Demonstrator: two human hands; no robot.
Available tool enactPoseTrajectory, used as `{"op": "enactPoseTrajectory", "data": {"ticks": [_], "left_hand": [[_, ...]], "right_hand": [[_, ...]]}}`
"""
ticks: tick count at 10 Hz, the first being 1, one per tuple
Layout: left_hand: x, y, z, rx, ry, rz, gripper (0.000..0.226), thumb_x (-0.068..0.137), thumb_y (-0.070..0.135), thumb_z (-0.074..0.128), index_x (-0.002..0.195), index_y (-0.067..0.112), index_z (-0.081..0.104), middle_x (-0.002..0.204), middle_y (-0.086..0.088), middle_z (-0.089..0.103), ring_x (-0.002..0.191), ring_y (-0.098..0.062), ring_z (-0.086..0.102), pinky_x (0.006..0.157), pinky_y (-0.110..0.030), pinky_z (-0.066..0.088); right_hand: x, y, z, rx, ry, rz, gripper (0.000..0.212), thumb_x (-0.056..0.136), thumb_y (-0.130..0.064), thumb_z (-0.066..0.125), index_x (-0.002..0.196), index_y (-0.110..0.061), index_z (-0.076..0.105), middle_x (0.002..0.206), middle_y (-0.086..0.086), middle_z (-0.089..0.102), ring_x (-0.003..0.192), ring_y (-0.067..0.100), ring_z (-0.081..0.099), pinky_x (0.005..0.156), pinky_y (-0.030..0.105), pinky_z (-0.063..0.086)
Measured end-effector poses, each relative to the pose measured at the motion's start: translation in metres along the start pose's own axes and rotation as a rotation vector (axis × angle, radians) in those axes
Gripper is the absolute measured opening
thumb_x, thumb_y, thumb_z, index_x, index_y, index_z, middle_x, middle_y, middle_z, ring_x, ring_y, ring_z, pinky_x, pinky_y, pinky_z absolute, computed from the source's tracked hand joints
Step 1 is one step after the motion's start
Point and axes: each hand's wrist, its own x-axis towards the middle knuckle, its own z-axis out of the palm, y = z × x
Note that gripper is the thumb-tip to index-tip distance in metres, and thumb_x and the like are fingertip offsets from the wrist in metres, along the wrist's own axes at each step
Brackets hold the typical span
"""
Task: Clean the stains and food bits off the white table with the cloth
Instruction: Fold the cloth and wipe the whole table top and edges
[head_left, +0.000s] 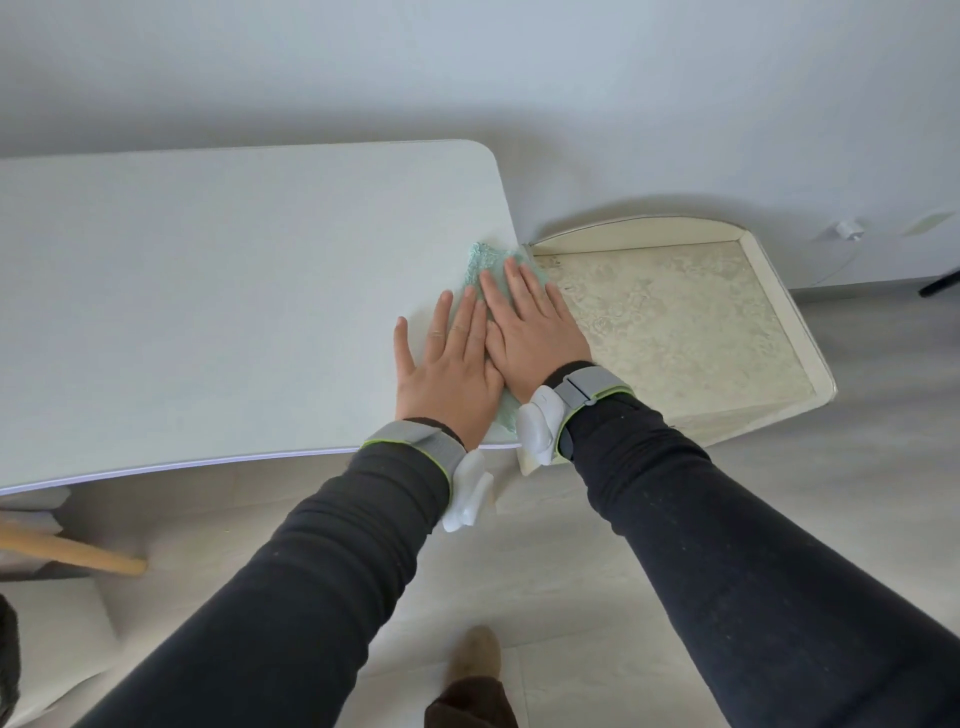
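Note:
A pale green cloth (484, 258) lies flat at the right edge of the white table (208, 291). Both my hands press down on it with fingers stretched out. My left hand (448, 370) covers the cloth's left part, its thumb and outer fingers resting on bare table. My right hand (530, 327) lies beside it, partly over the left hand's fingers, at the table's right rim. Only the cloth's far end and a strip near my wrists show. No stains or food bits show on the tabletop.
A lower cream-coloured cabinet top with a raised rim (675, 317) adjoins the table's right side. A wooden leg (72, 551) and a pale seat sit at the lower left. A white wall stands behind. A foot (475, 649) is on the pale floor.

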Motion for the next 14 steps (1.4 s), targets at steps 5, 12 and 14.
{"op": "enactPoseTrajectory", "data": {"ticks": [5, 12, 14], "left_hand": [[0.015, -0.127, -0.022, 0.04, -0.018, 0.008, 0.056, 0.1, 0.039, 0.007, 0.152, 0.024, -0.007, 0.16, 0.011, -0.011, 0.148, -0.014, -0.014, 0.117, -0.055, -0.007], [-0.041, -0.434, -0.051, 0.028, -0.024, -0.202, 0.056, 0.1, 0.037, 0.006, 0.151, 0.022, -0.01, 0.159, 0.01, -0.015, 0.148, -0.015, -0.015, 0.118, -0.054, -0.006], [-0.067, -0.507, -0.055, 0.003, -0.02, -0.31, 0.056, 0.1, 0.037, 0.006, 0.151, 0.022, -0.01, 0.159, 0.01, -0.016, 0.148, -0.014, -0.016, 0.117, -0.053, -0.007]], "right_hand": [[0.057, -0.117, 0.005, -0.008, -0.068, 0.027, 0.057, 0.102, -0.033, 0.018, 0.152, -0.016, -0.003, 0.16, 0.012, -0.011, 0.149, 0.024, -0.01, 0.122, 0.039, -0.003], [0.14, -0.428, 0.041, -0.015, -0.097, -0.175, 0.057, 0.102, -0.034, 0.017, 0.152, -0.016, -0.003, 0.16, 0.011, -0.01, 0.149, 0.023, -0.01, 0.123, 0.038, -0.003], [0.152, -0.509, 0.053, -0.02, -0.108, -0.274, 0.057, 0.101, -0.035, 0.018, 0.152, -0.018, -0.002, 0.16, 0.01, -0.009, 0.149, 0.022, -0.01, 0.122, 0.037, -0.005]]}}
